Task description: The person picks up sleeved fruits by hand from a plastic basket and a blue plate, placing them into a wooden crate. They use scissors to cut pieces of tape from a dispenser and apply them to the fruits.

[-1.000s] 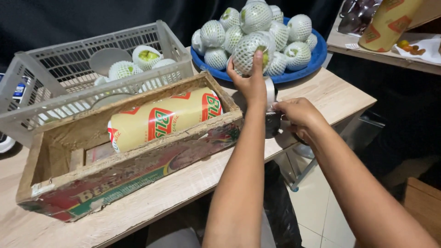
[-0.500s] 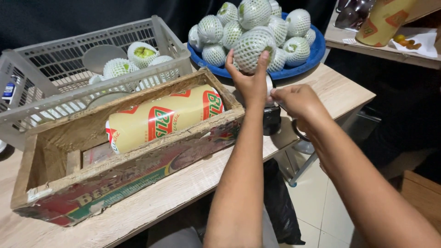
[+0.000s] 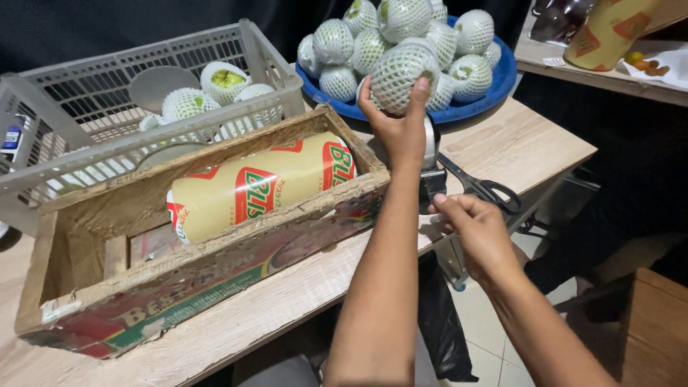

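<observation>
The left hand (image 3: 401, 132) grips a foam-netted green fruit (image 3: 398, 70) from below, holding it just in front of the heaped blue bowl (image 3: 502, 79), seemingly so its underside sits by the tape dispenser (image 3: 432, 168). The right hand (image 3: 476, 229) pinches what looks like a strip of tape near the table edge (image 3: 530, 154), beside the scissors (image 3: 484, 190); the film roll (image 3: 261, 186) lies cradled in the wooden box (image 3: 215, 269)
</observation>
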